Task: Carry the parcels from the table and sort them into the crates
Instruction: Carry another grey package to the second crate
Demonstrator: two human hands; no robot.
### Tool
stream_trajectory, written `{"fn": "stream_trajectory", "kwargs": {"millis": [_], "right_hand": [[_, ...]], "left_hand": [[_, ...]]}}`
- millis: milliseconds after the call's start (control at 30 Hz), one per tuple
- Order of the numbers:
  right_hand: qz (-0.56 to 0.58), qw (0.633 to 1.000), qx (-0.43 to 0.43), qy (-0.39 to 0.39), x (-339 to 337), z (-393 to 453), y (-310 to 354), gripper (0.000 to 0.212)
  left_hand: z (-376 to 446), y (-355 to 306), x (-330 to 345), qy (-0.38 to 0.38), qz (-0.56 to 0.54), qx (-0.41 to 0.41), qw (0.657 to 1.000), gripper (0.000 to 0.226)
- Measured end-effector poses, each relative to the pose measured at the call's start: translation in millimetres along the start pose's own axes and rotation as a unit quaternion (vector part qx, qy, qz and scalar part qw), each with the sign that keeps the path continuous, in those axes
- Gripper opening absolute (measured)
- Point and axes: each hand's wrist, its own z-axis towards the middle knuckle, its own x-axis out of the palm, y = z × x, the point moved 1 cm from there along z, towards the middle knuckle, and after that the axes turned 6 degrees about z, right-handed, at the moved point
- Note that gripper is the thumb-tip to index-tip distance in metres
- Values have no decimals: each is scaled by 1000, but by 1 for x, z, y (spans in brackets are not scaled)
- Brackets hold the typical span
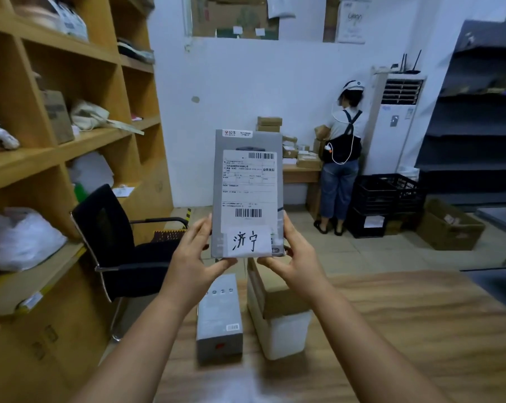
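Early-to-mid in the task, by the look of it: one parcel lifted, none visibly delivered.

Nearest: the wooden worktop (406,330) carries two parcels not yet taken. A grey boxed parcel (219,318) lies flat with a barcode sticker near its close end; just beside it, to the right, sits a white carton with a brown flap (278,309). Whether they touch is unclear.

Above them, the grey flat parcel (248,193) is held upright off the worktop, label side to the camera. Left hand (192,254) and right hand (297,253) are apart, each clamped on a lower corner, thumbs on the front face, other fingers behind. White slip at the bottom reads 济宁, probably the sort destination, so the current step looks like reading the label before carrying.

Left: black office chair (115,239), then wooden shelving (71,146) holding white bags and small boxes.

Far right on the floor: stacked black crates (385,205). Open lattice walls; contents not readable from here, apart from a white label on the lower one. An open brown cardboard box (449,228) next to them; inside not visible.

Back wall: a second person (343,158) stands at another worktop (301,173) piled with small cartons.

Remaining: carry the held parcel to the right crate, then the two on the worktop.
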Motion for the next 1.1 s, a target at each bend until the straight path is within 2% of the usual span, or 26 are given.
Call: {"fn": "stream_trajectory", "kwargs": {"millis": [100, 300, 400, 567, 700, 833, 1000, 1100], "right_hand": [[1, 1000, -6, 5, -22, -5, -5, 103], [21, 999, -32, 35, -55, -7, -8, 100], [28, 996, -46, 66, -57, -7, -7, 100], [98, 983, -55, 145, -22, -11, 4, 96], [126, 962, -90, 227, 47, -19, 33, 96], [179, 917, -140, 327, 136, -47, 87, 94], [240, 838, -196, 450, 245, -110, 165, 91], [263, 789, -227, 507, 303, -159, 217, 95]], "left_hand": [[-2, -21, 11, -1, 10, 2, 1000, 94], [-16, -57, 26, -26, 6, -43, 999, 94], [-27, -69, 23, -45, 41, -46, 997, 88], [-62, -68, -7, -94, 110, -104, 984, 90], [-112, -62, -65, -151, 152, -159, 964, 90], [-184, -66, -141, -227, 243, -253, 908, 87], [-288, -89, -231, -307, 321, -362, 820, 94], [-351, -106, -276, -359, 350, -399, 768, 96]]}}
